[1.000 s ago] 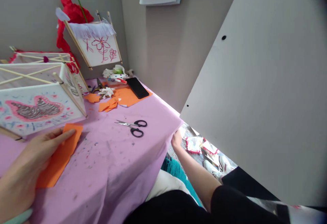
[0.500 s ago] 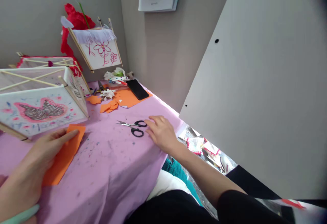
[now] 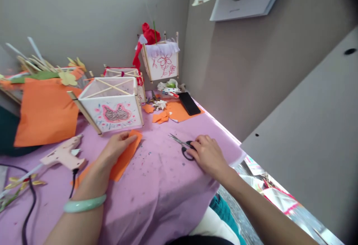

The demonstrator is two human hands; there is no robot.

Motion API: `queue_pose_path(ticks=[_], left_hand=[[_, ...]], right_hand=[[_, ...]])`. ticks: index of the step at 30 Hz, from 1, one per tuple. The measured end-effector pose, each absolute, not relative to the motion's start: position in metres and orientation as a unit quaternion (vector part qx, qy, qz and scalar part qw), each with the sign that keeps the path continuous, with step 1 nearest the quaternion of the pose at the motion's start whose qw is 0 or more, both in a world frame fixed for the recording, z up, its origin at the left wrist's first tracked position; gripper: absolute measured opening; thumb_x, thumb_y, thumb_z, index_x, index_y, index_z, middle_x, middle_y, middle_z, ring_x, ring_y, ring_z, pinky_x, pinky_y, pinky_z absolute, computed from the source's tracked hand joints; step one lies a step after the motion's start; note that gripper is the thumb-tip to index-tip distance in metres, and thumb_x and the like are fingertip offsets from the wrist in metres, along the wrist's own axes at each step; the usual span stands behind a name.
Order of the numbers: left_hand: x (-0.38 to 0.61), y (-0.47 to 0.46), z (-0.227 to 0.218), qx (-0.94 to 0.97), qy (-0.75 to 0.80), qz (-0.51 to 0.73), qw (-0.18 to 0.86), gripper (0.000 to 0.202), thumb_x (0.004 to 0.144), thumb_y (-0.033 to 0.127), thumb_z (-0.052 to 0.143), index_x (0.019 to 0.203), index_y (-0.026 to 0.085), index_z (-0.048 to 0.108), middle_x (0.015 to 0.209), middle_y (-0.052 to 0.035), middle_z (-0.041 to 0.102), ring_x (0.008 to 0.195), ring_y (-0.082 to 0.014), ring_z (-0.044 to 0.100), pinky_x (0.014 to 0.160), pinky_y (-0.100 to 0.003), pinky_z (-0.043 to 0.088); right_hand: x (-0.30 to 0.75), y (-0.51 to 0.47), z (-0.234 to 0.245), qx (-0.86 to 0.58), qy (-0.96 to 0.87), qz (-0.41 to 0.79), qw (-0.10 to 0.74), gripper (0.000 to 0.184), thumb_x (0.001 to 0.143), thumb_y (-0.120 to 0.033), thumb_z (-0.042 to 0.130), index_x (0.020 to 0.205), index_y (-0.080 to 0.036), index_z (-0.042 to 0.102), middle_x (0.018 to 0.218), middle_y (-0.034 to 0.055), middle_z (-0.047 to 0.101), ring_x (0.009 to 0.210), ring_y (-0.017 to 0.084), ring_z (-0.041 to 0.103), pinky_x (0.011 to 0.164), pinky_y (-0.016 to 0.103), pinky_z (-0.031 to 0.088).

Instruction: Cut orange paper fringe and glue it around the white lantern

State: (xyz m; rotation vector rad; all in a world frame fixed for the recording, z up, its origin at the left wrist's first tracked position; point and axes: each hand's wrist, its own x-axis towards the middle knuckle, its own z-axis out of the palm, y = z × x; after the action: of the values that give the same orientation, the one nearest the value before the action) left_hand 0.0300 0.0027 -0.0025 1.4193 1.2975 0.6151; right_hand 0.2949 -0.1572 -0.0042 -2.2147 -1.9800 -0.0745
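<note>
My left hand (image 3: 116,146) lies flat on a strip of orange paper (image 3: 123,157) on the purple tablecloth (image 3: 156,185), fingers stretched out, just in front of a white paper lantern (image 3: 112,105) with a pink butterfly drawing. A green bangle sits on that wrist. My right hand (image 3: 208,153) covers the black handles of a pair of scissors (image 3: 179,142), fingers curled onto them; the blades point left and away.
A pink glue gun (image 3: 63,155) with a black cord lies at the left. Orange sheets (image 3: 44,110) and sticks sit far left. A second lantern (image 3: 162,60) with red flowers, orange scraps (image 3: 167,112) and a black phone (image 3: 189,103) stand at the back. A grey panel (image 3: 307,140) borders the right.
My right hand rose from below the table edge, crossed to the scissors and now rests on their handles. My left hand stayed on the orange paper. The view swung left.
</note>
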Motion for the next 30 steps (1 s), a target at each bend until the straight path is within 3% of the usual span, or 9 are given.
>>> queue_pose_path(ticks=[2, 5, 11, 13, 17, 19, 25, 27, 30], left_hand=[[0.031, -0.001, 0.001, 0.589, 0.537, 0.268, 0.541, 0.032, 0.066, 0.041, 0.068, 0.086, 0.016, 0.066, 0.074, -0.0034, 0.069, 0.062, -0.0174, 0.060, 0.053, -0.026, 0.043], [0.031, -0.004, 0.004, 0.594, 0.544, 0.279, 0.523, 0.029, 0.066, 0.041, 0.068, 0.078, 0.016, 0.064, 0.067, -0.0017, 0.064, 0.055, -0.0142, 0.055, 0.049, -0.024, 0.038], [0.029, -0.001, 0.001, 0.582, 0.533, 0.294, 0.539, 0.029, 0.067, 0.041, 0.066, 0.077, 0.014, 0.064, 0.065, -0.0018, 0.060, 0.055, -0.0127, 0.052, 0.050, -0.024, 0.035], [0.028, 0.000, -0.001, 0.584, 0.534, 0.307, 0.529, 0.028, 0.068, 0.040, 0.066, 0.075, 0.014, 0.063, 0.063, -0.0004, 0.058, 0.054, -0.0115, 0.050, 0.051, -0.024, 0.034], [0.026, 0.001, -0.002, 0.564, 0.529, 0.316, 0.550, 0.032, 0.068, 0.043, 0.066, 0.078, 0.013, 0.064, 0.063, -0.0001, 0.058, 0.054, -0.0120, 0.050, 0.050, -0.024, 0.033], [0.026, 0.000, -0.001, 0.546, 0.522, 0.316, 0.575, 0.034, 0.067, 0.044, 0.067, 0.079, 0.013, 0.064, 0.064, -0.0009, 0.060, 0.054, -0.0129, 0.052, 0.050, -0.024, 0.034], [0.023, 0.002, 0.006, 0.507, 0.544, 0.363, 0.561, 0.030, 0.066, 0.041, 0.068, 0.075, 0.013, 0.065, 0.063, -0.0024, 0.062, 0.053, -0.0138, 0.055, 0.052, -0.025, 0.038], [0.021, 0.004, 0.005, 0.508, 0.543, 0.366, 0.560, 0.030, 0.066, 0.041, 0.069, 0.074, 0.012, 0.065, 0.065, -0.0031, 0.063, 0.056, -0.0143, 0.056, 0.052, -0.025, 0.039], [0.020, 0.007, 0.002, 0.512, 0.527, 0.369, 0.569, 0.030, 0.065, 0.040, 0.071, 0.074, 0.013, 0.065, 0.070, -0.0038, 0.065, 0.063, -0.0163, 0.059, 0.055, -0.025, 0.040]], right_hand=[[0.291, -0.156, 0.000, -0.738, -0.672, 0.009, 0.054, 0.032, 0.090, -0.043, 0.053, 0.105, -0.019, 0.067, 0.093, 0.0104, 0.064, 0.089, 0.025, 0.056, 0.077, 0.036, 0.041], [0.295, -0.154, 0.004, -0.710, -0.701, 0.049, 0.052, 0.029, 0.088, -0.028, 0.053, 0.116, -0.020, 0.060, 0.099, 0.0097, 0.063, 0.093, 0.023, 0.058, 0.078, 0.032, 0.041], [0.305, -0.126, 0.011, -0.632, -0.768, 0.105, 0.004, 0.012, 0.076, -0.019, 0.054, 0.087, -0.020, 0.059, 0.078, 0.0040, 0.065, 0.068, 0.018, 0.058, 0.058, 0.026, 0.034], [0.299, -0.113, 0.017, -0.595, -0.786, 0.158, 0.057, 0.014, 0.076, -0.020, 0.055, 0.089, -0.021, 0.061, 0.077, 0.0026, 0.064, 0.067, 0.016, 0.056, 0.058, 0.025, 0.034], [0.284, -0.079, 0.033, -0.492, -0.750, 0.385, 0.217, 0.031, 0.081, -0.028, 0.053, 0.111, -0.019, 0.056, 0.084, 0.0022, 0.062, 0.072, 0.014, 0.057, 0.063, 0.024, 0.043], [0.281, -0.060, 0.041, -0.442, -0.757, 0.430, 0.213, 0.035, 0.080, -0.024, 0.052, 0.115, -0.019, 0.053, 0.086, 0.0017, 0.062, 0.073, 0.013, 0.056, 0.064, 0.023, 0.043], [0.282, -0.024, 0.040, -0.490, -0.849, 0.197, -0.029, 0.029, 0.067, -0.013, 0.061, 0.093, -0.024, 0.065, 0.075, -0.0003, 0.064, 0.065, 0.014, 0.054, 0.053, 0.023, 0.029], [0.280, -0.024, 0.033, -0.490, -0.854, 0.173, -0.034, 0.033, 0.066, -0.012, 0.060, 0.096, -0.026, 0.064, 0.077, -0.0004, 0.066, 0.068, 0.015, 0.056, 0.054, 0.023, 0.027], [0.280, -0.028, 0.025, -0.440, -0.876, 0.194, 0.022, 0.029, 0.068, -0.013, 0.058, 0.093, -0.026, 0.064, 0.079, -0.0008, 0.065, 0.071, 0.014, 0.056, 0.058, 0.023, 0.030]])
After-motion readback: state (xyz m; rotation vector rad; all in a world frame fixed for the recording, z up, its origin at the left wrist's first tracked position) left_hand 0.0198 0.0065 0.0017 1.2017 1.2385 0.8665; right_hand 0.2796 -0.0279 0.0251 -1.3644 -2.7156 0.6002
